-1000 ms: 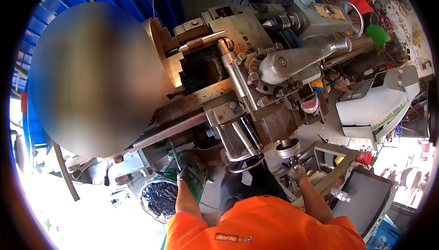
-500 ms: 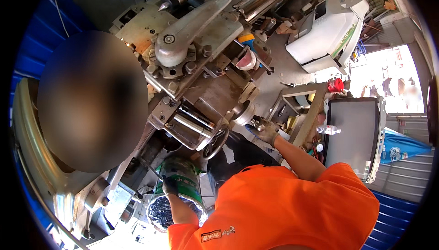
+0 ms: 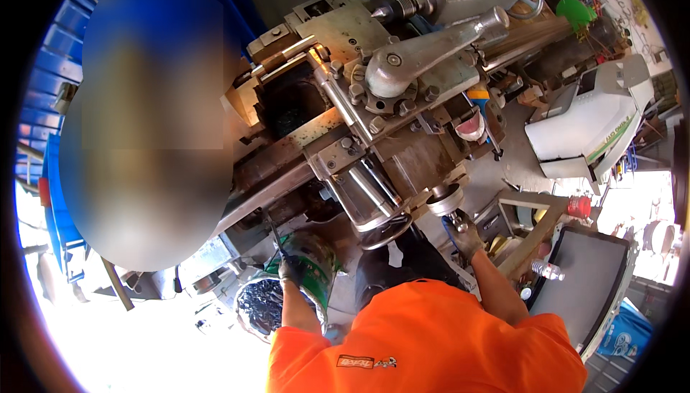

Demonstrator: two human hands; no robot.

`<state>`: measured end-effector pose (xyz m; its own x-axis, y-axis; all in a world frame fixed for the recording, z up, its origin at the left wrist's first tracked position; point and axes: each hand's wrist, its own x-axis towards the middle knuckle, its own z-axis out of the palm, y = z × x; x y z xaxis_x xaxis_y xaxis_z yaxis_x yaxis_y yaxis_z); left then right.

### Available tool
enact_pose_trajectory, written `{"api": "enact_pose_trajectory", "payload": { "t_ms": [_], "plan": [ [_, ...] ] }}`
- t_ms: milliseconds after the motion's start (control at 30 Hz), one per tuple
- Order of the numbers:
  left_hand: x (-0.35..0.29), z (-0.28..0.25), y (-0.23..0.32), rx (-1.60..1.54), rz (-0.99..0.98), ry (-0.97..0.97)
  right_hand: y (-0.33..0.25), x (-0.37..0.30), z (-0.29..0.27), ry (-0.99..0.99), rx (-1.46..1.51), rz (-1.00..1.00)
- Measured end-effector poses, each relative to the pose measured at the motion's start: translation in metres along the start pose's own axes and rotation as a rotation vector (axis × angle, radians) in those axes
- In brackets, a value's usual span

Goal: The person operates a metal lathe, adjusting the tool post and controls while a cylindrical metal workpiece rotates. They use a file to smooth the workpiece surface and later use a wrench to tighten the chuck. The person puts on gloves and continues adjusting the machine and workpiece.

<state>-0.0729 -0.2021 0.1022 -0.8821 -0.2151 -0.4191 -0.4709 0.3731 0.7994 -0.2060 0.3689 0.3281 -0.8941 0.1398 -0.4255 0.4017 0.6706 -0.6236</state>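
Note:
My gloved left hand (image 3: 291, 269) is closed round the end of a thin dark lever (image 3: 275, 235) that slants down from the lathe. Below and beside that hand stands a green bucket (image 3: 305, 245) with a black plastic liner (image 3: 266, 305). On the right, my gloved right hand (image 3: 466, 238) grips the crank handle (image 3: 456, 219) of a round metal handwheel (image 3: 445, 199). Between my hands, a larger handwheel (image 3: 384, 232) sits under the lathe carriage, untouched. Above it are the tool post (image 3: 392, 76) and its long clamping lever (image 3: 453, 46).
A pointed tailstock centre (image 3: 392, 10) is at the back. A large blurred patch hides the left side. On the right are a white machine cover (image 3: 593, 123), a wooden frame (image 3: 532, 231), a red can (image 3: 578, 207), a plastic bottle (image 3: 548, 269) and a dark-faced panel (image 3: 586, 285).
My view has turned and shifted left, so the lathe now appears farther right and lower. Both hands keep their holds on the lever and the crank handle.

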Motion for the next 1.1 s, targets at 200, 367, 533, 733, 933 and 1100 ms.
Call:
{"api": "enact_pose_trajectory", "payload": {
  "t_ms": [200,367,533,733,933,1100],
  "plan": [
    [0.004,-0.031,0.132,-0.979,-0.643,0.28,0.005,-0.002,0.005,0.112,0.049,-0.073],
    [0.01,-0.052,0.164,-0.985,-0.719,0.345,0.03,0.006,0.019,0.077,0.079,-0.079],
    [0.016,-0.052,0.16,-0.937,-0.712,0.364,-0.014,-0.002,0.008,0.164,0.036,-0.193],
    [0.011,-0.045,0.18,-0.928,-0.703,0.349,-0.012,-0.008,0.005,0.225,0.056,-0.191],
    [0.008,-0.03,0.132,-1.089,-0.645,0.412,-0.011,-0.007,0.003,0.195,0.058,-0.156],
    [0.002,-0.007,0.118,-0.88,-0.822,0.526,-0.02,-0.003,-0.007,0.191,-0.028,-0.255]
  ]
}}
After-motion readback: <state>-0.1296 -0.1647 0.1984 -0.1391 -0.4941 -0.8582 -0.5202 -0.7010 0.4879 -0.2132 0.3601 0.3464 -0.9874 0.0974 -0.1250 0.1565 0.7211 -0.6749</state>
